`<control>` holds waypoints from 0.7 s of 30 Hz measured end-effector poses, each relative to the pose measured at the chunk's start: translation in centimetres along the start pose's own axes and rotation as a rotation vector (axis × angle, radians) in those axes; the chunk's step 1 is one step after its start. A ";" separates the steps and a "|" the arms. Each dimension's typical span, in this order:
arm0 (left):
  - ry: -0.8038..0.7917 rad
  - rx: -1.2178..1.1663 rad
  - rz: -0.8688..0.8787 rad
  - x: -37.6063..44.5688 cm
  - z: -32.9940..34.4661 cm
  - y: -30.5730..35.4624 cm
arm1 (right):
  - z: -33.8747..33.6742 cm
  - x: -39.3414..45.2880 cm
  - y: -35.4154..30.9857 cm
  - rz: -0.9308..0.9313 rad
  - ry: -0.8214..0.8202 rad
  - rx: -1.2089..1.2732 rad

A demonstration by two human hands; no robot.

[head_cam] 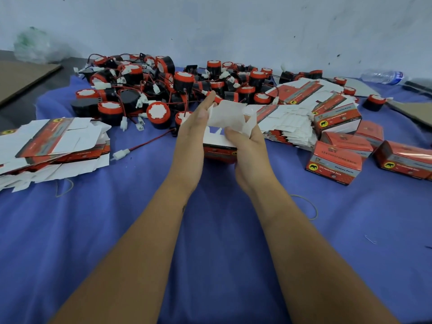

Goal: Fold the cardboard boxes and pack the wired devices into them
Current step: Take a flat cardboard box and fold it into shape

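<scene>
A half-folded red and white cardboard box (224, 120) is held up between both hands above the blue cloth, its white flaps open toward the far side. My left hand (192, 134) grips its left side, fingers stretched along a flap. My right hand (245, 141) grips the right side with fingers curled round a flap. Behind the box lies a big pile of red and black wired devices (163, 90) with white plugs. Flat unfolded boxes lie in a stack at the left (53, 146) and another at the right (294, 120).
Several folded, closed boxes (336, 162) stand at the right. A loose white plug on a red wire (121, 153) lies left of my hands. Rubber bands (311, 206) lie on the blue cloth (117, 230). A plastic bottle (383, 77) lies by the wall.
</scene>
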State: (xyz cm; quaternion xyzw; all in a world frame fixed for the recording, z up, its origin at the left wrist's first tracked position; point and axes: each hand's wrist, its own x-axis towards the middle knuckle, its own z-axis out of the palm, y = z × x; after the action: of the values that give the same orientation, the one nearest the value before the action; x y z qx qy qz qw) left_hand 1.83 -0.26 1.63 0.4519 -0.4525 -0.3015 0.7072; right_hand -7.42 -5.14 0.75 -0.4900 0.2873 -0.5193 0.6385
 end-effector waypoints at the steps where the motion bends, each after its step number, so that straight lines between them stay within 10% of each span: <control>1: -0.009 -0.007 0.029 -0.1 0.0 0.0 | 0.1 0.0 -0.1 0.008 -0.009 0.025; 21: 0.075 0.107 -0.111 0.8 -0.6 -2.0 | 0.2 -0.5 -0.9 0.023 -0.117 0.049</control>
State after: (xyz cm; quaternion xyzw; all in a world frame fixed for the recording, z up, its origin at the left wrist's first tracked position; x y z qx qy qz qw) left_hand 2.68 -1.50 -0.04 0.5242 -0.4154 -0.2984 0.6809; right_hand -7.74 -4.54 1.54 -0.5005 0.2422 -0.4894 0.6718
